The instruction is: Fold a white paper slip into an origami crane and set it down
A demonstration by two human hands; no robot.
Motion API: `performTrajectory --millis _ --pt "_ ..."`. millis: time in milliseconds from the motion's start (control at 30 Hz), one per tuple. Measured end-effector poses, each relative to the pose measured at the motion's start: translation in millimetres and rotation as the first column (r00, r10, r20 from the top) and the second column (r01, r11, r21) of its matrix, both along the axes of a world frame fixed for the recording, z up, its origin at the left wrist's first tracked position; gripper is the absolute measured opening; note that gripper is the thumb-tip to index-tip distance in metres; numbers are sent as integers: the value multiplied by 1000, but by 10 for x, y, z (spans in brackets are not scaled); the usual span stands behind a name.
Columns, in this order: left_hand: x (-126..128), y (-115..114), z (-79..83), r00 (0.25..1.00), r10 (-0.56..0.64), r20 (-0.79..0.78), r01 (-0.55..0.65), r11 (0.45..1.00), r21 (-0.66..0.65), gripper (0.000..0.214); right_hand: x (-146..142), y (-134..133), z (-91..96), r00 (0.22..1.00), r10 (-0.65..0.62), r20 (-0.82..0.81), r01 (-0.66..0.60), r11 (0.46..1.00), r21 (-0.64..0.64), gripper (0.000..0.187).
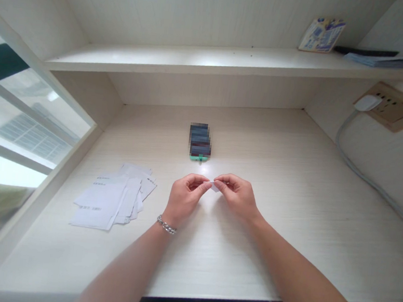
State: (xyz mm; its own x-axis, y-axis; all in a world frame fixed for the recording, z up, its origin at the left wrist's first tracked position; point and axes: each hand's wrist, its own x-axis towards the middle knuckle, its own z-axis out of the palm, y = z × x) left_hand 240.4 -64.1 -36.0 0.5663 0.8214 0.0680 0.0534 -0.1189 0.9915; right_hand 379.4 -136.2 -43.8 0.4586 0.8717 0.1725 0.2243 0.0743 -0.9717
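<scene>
paper (215, 187) is showing as a small white piece on the near side of the phone (200, 139), between both hands. the left hand (186, 195) is pinching one end, its fingers closing narrow, and the right hand (238, 197) is pinching the other end likewise. the phone is lying on the desk (210, 263). left of the phone and nearer the person, a pile of sheets (101, 202) is lying spread and overlapping. far right of the phone, a cable (362, 177) is trailing from a plug (367, 103). beyond the phone, a shelf (196, 69) is carrying a box (322, 35).
</scene>
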Motion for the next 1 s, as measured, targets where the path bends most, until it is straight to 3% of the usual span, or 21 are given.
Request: performTrajectory --millis 100,300,500,667,800,1000 --pt "-9 32 -15 1000 11 22 -10 998 -56 22 -11 3 -7 1000 3 25 -2 1000 -25 11" --pt "-18 71 18 997 62 -35 -64 997 -40 20 -31 -9 47 991 111 74 -102 987 -120 15" --pt "38 50 -6 999 4 41 6 967 -253 27 -41 7 -5 997 68 -29 -71 991 -111 23" --pt "43 66 -52 994 35 107 9 924 -383 31 -48 23 -58 996 37 -76 -44 995 -92 27" --pt "48 63 -39 995 -34 92 63 938 -342 26 -34 37 -83 996 6 -93 -12 998 -65 26" --pt "35 54 -1 1000 19 -20 -22 984 -175 18 -31 40 -100 993 63 -97 -72 993 -93 24"
